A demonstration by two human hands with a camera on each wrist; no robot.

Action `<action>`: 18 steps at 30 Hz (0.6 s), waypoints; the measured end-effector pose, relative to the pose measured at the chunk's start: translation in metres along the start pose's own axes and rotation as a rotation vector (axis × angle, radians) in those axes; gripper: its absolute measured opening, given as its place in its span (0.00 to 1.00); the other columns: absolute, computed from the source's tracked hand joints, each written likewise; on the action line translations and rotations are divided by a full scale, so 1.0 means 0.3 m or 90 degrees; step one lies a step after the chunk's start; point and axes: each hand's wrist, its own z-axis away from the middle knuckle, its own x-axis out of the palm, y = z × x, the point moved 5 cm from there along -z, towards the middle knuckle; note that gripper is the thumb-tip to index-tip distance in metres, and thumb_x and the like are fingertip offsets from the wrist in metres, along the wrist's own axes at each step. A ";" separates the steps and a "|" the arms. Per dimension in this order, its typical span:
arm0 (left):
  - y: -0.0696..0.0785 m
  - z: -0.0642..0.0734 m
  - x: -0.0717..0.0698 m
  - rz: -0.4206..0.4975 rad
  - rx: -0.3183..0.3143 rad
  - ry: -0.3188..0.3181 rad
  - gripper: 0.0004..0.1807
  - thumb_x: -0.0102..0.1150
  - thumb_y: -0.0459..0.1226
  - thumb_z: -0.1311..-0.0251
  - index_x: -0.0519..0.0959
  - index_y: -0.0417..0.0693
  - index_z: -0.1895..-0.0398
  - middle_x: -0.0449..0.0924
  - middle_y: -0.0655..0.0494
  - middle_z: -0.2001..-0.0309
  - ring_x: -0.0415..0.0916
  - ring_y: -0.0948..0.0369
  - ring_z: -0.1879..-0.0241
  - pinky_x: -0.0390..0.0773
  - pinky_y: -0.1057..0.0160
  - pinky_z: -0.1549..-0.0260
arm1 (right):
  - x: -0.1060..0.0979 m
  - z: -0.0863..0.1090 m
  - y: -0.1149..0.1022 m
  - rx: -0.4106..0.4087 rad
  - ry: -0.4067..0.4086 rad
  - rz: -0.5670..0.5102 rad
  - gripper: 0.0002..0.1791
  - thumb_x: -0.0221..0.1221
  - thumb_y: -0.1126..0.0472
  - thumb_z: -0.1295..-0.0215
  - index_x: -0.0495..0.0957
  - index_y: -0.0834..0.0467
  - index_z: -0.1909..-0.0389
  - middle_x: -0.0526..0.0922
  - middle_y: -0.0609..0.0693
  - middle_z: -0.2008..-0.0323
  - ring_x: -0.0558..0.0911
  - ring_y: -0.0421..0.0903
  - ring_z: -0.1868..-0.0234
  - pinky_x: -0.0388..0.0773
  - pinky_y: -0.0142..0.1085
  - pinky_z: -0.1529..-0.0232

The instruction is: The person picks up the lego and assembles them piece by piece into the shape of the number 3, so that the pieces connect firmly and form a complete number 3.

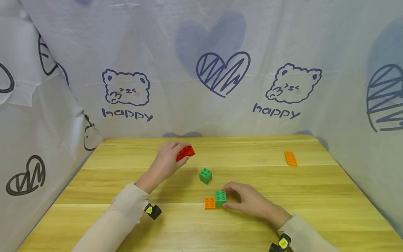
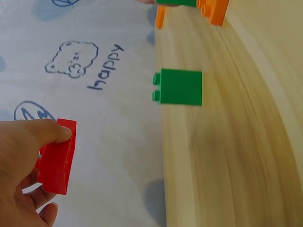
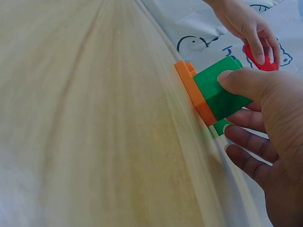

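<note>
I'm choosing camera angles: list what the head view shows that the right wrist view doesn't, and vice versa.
Head only: loose orange brick, sleeves. Right wrist only: lower fingers of the right hand, to their tips. Shared: left hand holding a red brick; right hand holding a green brick on an orange one; another green brick, mostly hidden in the latter.

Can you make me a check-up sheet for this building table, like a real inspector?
Surface: table, wood-grained.
Job's things: red brick, held; stacked green brick on the right end of the near orange brick; loose green brick just behind them; far orange brick at back right.
Clutter: nothing seen.
Hands: left hand grips the red brick; right hand pinches the stacked green brick.
Cables: nothing seen.
Surroundings: white cloth with hearts, bears and "happy".
</note>
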 end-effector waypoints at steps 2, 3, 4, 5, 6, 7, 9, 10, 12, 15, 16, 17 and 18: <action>0.017 0.003 -0.002 -0.002 0.014 0.003 0.23 0.68 0.41 0.40 0.77 0.51 0.41 0.79 0.48 0.50 0.72 0.49 0.54 0.68 0.51 0.59 | 0.000 0.000 -0.001 0.000 0.001 0.002 0.24 0.63 0.43 0.37 0.75 0.50 0.45 0.80 0.38 0.55 0.79 0.40 0.54 0.78 0.38 0.51; 0.026 0.005 -0.003 -0.003 0.021 0.005 0.23 0.68 0.41 0.40 0.77 0.51 0.41 0.79 0.48 0.50 0.72 0.50 0.54 0.67 0.51 0.60 | 0.000 0.000 -0.001 0.000 0.002 0.003 0.24 0.63 0.43 0.37 0.75 0.50 0.45 0.80 0.38 0.55 0.79 0.40 0.54 0.78 0.38 0.51; 0.034 0.007 -0.004 -0.005 0.028 0.006 0.23 0.68 0.41 0.40 0.77 0.51 0.41 0.79 0.49 0.50 0.72 0.50 0.55 0.67 0.52 0.61 | 0.001 0.001 -0.002 0.001 0.002 0.004 0.24 0.63 0.43 0.37 0.75 0.50 0.45 0.80 0.38 0.55 0.79 0.40 0.54 0.78 0.38 0.51; 0.044 0.010 -0.005 -0.005 0.036 0.007 0.23 0.68 0.41 0.40 0.77 0.51 0.41 0.79 0.49 0.51 0.72 0.50 0.55 0.67 0.52 0.61 | 0.001 0.001 -0.002 0.001 0.002 0.005 0.24 0.63 0.42 0.37 0.75 0.50 0.45 0.80 0.38 0.55 0.79 0.40 0.54 0.78 0.38 0.51; 0.053 0.013 -0.006 -0.003 0.042 0.008 0.23 0.68 0.41 0.40 0.77 0.51 0.41 0.79 0.50 0.51 0.72 0.50 0.55 0.67 0.52 0.61 | 0.001 0.001 -0.001 0.002 0.002 0.005 0.24 0.63 0.42 0.37 0.75 0.50 0.46 0.80 0.38 0.55 0.79 0.40 0.54 0.78 0.38 0.51; 0.062 0.016 -0.006 0.000 0.049 0.009 0.23 0.69 0.41 0.41 0.77 0.51 0.41 0.80 0.50 0.51 0.72 0.50 0.54 0.67 0.52 0.61 | 0.002 0.001 -0.001 0.002 0.003 0.005 0.24 0.63 0.42 0.37 0.75 0.50 0.46 0.80 0.38 0.55 0.79 0.39 0.54 0.78 0.38 0.51; 0.081 0.023 -0.005 0.008 0.064 0.009 0.24 0.69 0.41 0.41 0.77 0.51 0.41 0.80 0.51 0.52 0.73 0.50 0.54 0.68 0.50 0.59 | 0.002 0.001 0.000 0.003 0.003 0.005 0.24 0.63 0.42 0.37 0.75 0.49 0.46 0.80 0.37 0.55 0.79 0.39 0.54 0.78 0.38 0.51; 0.090 0.027 -0.003 0.013 0.071 0.009 0.24 0.70 0.40 0.42 0.77 0.50 0.41 0.80 0.50 0.52 0.73 0.50 0.54 0.68 0.49 0.58 | 0.002 0.001 0.000 0.002 0.003 0.005 0.24 0.63 0.42 0.37 0.75 0.49 0.46 0.80 0.37 0.55 0.79 0.39 0.54 0.78 0.38 0.51; 0.107 0.034 0.002 0.018 0.088 0.013 0.24 0.70 0.40 0.43 0.78 0.50 0.42 0.80 0.50 0.52 0.74 0.49 0.54 0.69 0.48 0.58 | 0.001 0.000 0.000 0.002 0.004 0.003 0.24 0.63 0.42 0.37 0.75 0.49 0.46 0.80 0.37 0.55 0.79 0.39 0.54 0.78 0.38 0.51; 0.132 0.045 0.011 0.021 0.111 0.018 0.24 0.71 0.40 0.44 0.78 0.50 0.43 0.80 0.51 0.53 0.74 0.49 0.55 0.70 0.49 0.59 | 0.000 -0.001 -0.001 0.001 0.005 0.002 0.24 0.63 0.42 0.37 0.75 0.49 0.46 0.80 0.37 0.55 0.79 0.40 0.54 0.78 0.38 0.51; 0.139 0.049 0.015 0.023 0.117 0.020 0.24 0.71 0.40 0.44 0.78 0.50 0.43 0.81 0.51 0.53 0.74 0.50 0.55 0.69 0.49 0.60 | -0.001 -0.001 -0.001 0.001 0.005 0.001 0.24 0.63 0.42 0.37 0.75 0.49 0.46 0.80 0.37 0.55 0.79 0.40 0.54 0.78 0.38 0.51; 0.147 0.052 0.018 0.023 0.122 0.019 0.24 0.71 0.40 0.44 0.79 0.50 0.43 0.81 0.52 0.54 0.74 0.50 0.56 0.69 0.50 0.61 | -0.001 -0.001 -0.001 0.001 0.005 0.001 0.24 0.63 0.42 0.37 0.75 0.49 0.46 0.80 0.37 0.55 0.79 0.40 0.54 0.78 0.38 0.51; 0.154 0.056 0.021 0.025 0.126 0.018 0.24 0.71 0.40 0.44 0.79 0.50 0.44 0.81 0.52 0.54 0.75 0.50 0.56 0.69 0.51 0.61 | -0.002 -0.001 -0.002 0.000 0.005 0.000 0.24 0.63 0.42 0.37 0.75 0.49 0.46 0.80 0.37 0.55 0.79 0.40 0.54 0.78 0.38 0.51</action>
